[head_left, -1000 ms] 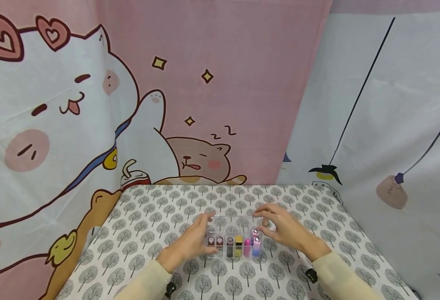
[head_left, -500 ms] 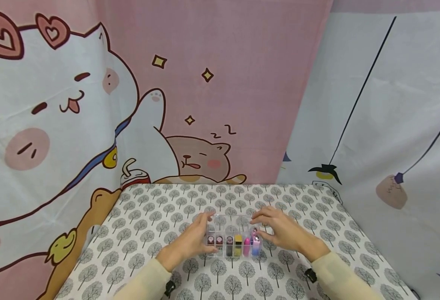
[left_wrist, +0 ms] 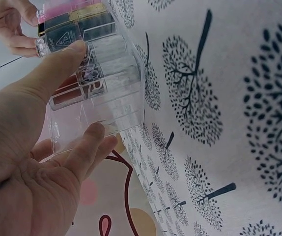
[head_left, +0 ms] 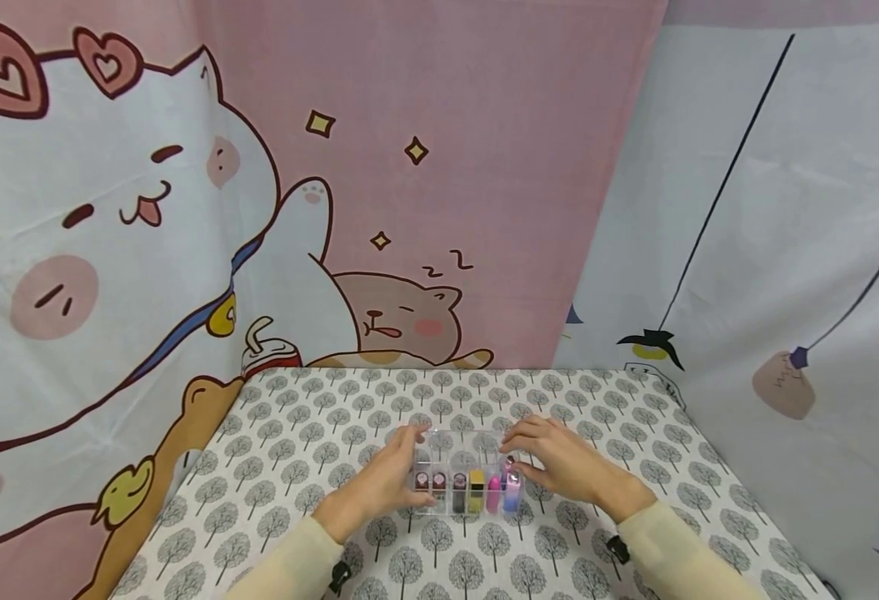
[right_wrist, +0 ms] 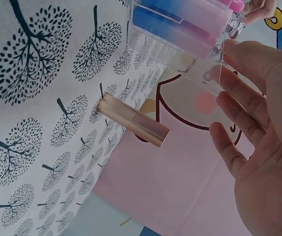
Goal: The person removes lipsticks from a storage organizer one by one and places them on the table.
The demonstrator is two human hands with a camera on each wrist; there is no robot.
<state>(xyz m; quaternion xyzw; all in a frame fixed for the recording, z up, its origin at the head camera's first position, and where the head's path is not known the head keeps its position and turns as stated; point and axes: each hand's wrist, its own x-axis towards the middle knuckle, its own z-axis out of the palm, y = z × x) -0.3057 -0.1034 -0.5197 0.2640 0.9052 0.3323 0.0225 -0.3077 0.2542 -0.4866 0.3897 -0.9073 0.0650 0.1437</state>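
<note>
A clear plastic lipstick organizer (head_left: pixel 463 450) stands on the patterned cloth, divided into compartments. My left hand (head_left: pixel 387 475) grips its left end, thumb at the front and fingers behind. Along the front row stand dark-capped lipsticks (head_left: pixel 459 493), a gold-and-yellow one (head_left: pixel 476 493), a bright pink one (head_left: pixel 493 496) and a pink-to-blue one (head_left: pixel 511 497). Another pink-blue tube (right_wrist: pixel 155 22) sits just behind that last one. My right hand (head_left: pixel 562 462) is at the organizer's back right corner, fingers loosely bent, thumb and fingertips right at the rim and tube tops.
A rose-gold lipstick tube (right_wrist: pixel 133 120) stands upright on the cloth beyond the organizer's right end, hidden behind my right hand in the head view. The tree-print tablecloth (head_left: pixel 297 500) reaches back to cartoon-printed curtains (head_left: pixel 484 208).
My right hand has moved slightly left, bringing its fingertips in to the organizer's back right corner. My left hand and the organizer stay where they were.
</note>
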